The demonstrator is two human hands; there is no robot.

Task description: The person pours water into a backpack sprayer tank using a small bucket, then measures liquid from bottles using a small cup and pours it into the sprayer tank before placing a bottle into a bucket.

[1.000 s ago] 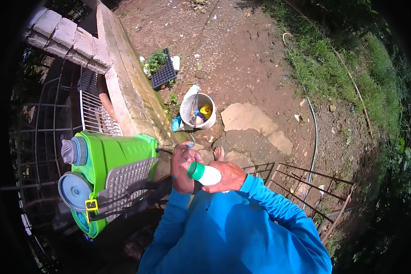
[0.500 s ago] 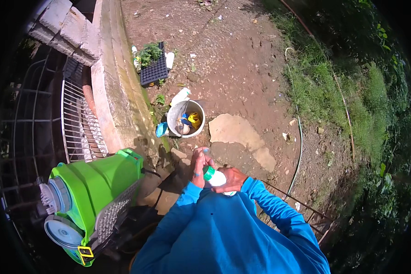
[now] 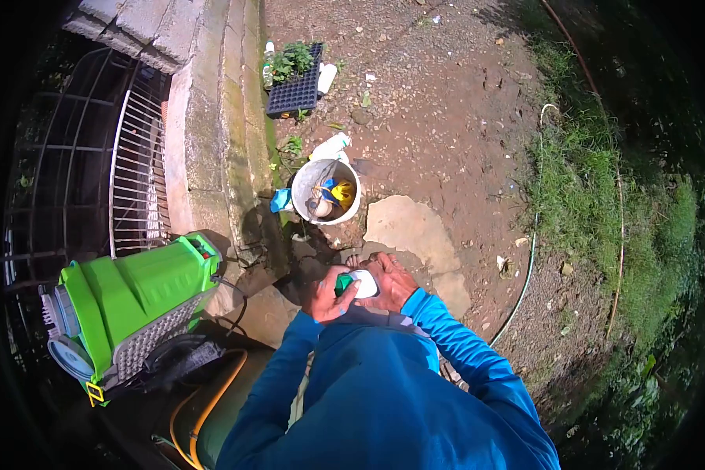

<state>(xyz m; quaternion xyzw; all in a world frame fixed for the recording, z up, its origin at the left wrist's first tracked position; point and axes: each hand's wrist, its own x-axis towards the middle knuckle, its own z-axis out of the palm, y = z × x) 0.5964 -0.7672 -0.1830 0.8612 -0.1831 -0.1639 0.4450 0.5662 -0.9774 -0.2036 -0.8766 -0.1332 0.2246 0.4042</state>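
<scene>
- Bottle (image 3: pixel 366 284): white body, held between both hands in front of the blue shirt (image 3: pixel 384 384); it lies across my view with its cap end to the left. Exact tilt I cannot tell from above.
- Cap (image 3: pixel 343 283): green, partly covered by fingers. Whether it sits tight or loose, I cannot tell.
- Left hand (image 3: pixel 325 298): closed round the cap end, thumb lying across near where cap meets body.
- Right hand (image 3: pixel 393 280): grasping the other end of the body, fingers curled, some hidden from me.
- Step in hand, my judgement: handling at the cap end. I would have the right hand carry the weight and steady the body, leaving the left to grip the cap alone, thumb clear of the white part.
- Pressure, advised: light on the body. If its wall is soft, a hard squeeze could push contents out; I would also keep the cap end raised.
- Bucket (image 3: pixel 303 186): on the ground beyond the hands, well apart from the bottle, with a yellow item (image 3: pixel 342 192) inside.
- Sprayer (image 3: pixel 137 270): green, to the left, well apart from both hands. I would keep the left elbow clear of it.
- Tray (image 3: pixel 292 99): black, celled, farther off beside the wall (image 3: pixel 204 133).
</scene>
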